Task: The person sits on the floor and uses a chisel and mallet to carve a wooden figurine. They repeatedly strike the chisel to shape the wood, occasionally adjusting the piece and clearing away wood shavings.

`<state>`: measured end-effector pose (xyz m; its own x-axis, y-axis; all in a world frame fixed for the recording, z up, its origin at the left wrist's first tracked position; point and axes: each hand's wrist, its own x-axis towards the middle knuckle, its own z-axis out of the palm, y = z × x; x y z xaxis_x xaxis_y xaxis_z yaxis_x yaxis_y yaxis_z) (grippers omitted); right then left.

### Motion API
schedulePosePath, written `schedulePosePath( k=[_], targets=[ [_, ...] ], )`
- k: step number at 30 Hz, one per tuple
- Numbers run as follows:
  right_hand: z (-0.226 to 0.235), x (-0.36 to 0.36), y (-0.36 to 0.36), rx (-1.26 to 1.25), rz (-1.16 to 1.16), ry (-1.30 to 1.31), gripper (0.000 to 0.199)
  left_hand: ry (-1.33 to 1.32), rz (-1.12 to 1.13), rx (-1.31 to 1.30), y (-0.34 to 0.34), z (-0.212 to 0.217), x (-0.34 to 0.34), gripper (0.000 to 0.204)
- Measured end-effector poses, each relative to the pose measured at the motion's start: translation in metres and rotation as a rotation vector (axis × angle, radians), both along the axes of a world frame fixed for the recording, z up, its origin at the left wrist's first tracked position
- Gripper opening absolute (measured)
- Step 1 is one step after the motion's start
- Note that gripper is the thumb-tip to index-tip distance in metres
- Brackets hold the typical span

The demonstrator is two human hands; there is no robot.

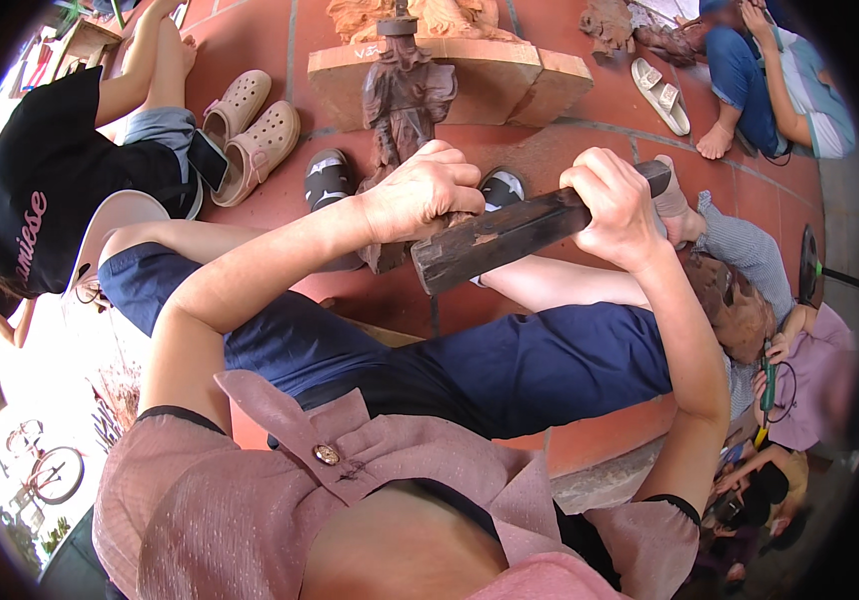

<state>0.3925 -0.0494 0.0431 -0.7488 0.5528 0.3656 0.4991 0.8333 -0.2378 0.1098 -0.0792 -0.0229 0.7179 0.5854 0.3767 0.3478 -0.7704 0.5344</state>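
I am seated on a red tiled floor (590, 150), looking down past my pink collar and my legs in dark blue trousers. My left hand (420, 195) is closed in a fist around the lower part of a dark carved wooden figure (405, 95), which stands roughly upright just beyond my knees; whether a chisel is also in that fist I cannot tell, as the fingers hide it. My right hand (618, 205) is closed tightly around 1 end of a dark wooden mallet (510, 238), a squared bar that slants down to the left, its blunt end just below my left fist.

To do this well, I judge the left hand should brace the figure firmly so it cannot twist, and the mallet blows should be short and controlled, landing square and well clear of my knuckles.

Both forearms reach forward, the left bent at the elbow and angled up to the right, the right wrist cocked over the mallet.

Behind the figure sit pale wooden blocks (470, 80). A pair of beige clogs (250, 125) lies to the left, and other people sit around me.
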Motion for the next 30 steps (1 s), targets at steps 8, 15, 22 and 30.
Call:
schedulePosePath(
  k=[8, 15, 22, 30],
  targets=[
    [-0.006, 0.001, -0.004, -0.018, 0.028, 0.006, 0.03, -0.071, 0.035, -0.022, -0.006, 0.007, -0.004, 0.019],
    [-0.007, 0.003, -0.001, -0.009, 0.068, 0.029, 0.03, -0.036, -0.002, -0.017, -0.002, 0.004, -0.005, 0.023],
    [-0.017, 0.01, 0.003, 0.08, -0.021, -0.083, 0.029, 0.002, -0.005, -0.024, -0.001, 0.0, -0.007, 0.021],
    [-0.014, 0.008, 0.006, 0.11, -0.015, -0.128, 0.026, 0.047, -0.02, 0.034, 0.003, -0.003, -0.011, 0.021]
  ],
)
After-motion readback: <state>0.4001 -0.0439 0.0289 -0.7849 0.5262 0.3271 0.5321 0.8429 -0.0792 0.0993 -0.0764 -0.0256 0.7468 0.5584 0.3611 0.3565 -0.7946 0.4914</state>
